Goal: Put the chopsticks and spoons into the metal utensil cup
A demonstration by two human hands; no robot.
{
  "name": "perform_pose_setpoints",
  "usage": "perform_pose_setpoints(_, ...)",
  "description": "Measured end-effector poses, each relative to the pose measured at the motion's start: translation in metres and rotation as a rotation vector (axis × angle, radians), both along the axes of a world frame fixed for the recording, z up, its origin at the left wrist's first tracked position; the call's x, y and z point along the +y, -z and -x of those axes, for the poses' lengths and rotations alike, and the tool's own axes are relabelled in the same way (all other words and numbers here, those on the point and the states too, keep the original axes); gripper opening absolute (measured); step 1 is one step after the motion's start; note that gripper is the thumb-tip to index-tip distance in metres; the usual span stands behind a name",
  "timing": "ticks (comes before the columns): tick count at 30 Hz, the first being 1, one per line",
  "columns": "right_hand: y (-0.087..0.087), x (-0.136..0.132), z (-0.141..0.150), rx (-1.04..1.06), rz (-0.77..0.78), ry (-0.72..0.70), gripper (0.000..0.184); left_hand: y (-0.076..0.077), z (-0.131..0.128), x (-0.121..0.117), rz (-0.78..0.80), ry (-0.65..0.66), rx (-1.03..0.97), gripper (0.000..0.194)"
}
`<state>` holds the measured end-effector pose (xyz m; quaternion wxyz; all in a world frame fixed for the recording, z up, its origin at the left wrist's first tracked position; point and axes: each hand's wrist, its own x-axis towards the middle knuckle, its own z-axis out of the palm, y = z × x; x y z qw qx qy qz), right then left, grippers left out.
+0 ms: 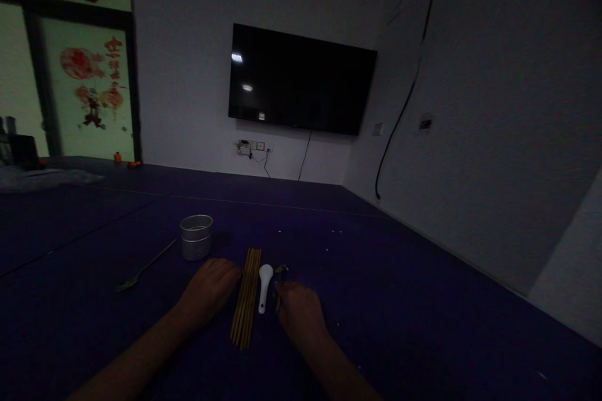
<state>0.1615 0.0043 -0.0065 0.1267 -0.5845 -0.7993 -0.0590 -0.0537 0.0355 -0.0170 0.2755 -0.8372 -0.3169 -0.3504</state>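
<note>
A bundle of wooden chopsticks (pixel 246 301) lies lengthwise on the dark purple surface, between my two hands. My left hand (pixel 211 287) rests just left of them, its fingers curled and closed, fingertips by the chopsticks' edge; whatever is under the fingers is hidden. To the right of the chopsticks lies a white spoon (pixel 265 282), bowl end away from me. My right hand (pixel 300 308) is closed on a small metal spoon (pixel 281 270), whose head shows beyond the fingers, though dimly. Beyond my left hand stands a metal cup (pixel 196 239), with a long-handled spoon (pixel 141 272) lying left of it.
Small white specks dot the purple surface (pixel 376 301) on the right. A wall-mounted television (pixel 303 81) hangs ahead, and a black cable (pixel 404 106) runs down the right wall. Clear plastic (pixel 51 179) and small orange items (pixel 134 164) lie at the far left.
</note>
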Motion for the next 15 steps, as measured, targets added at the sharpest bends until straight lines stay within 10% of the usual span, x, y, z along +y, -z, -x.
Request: perform_pose_setpoints(15, 0.0033, 0.0017, -0.0019, -0.025, 0.07, -0.006, 0.034, -0.0003, -0.0004, -0.0001, -0.018, -0.02, 0.025, 0.018)
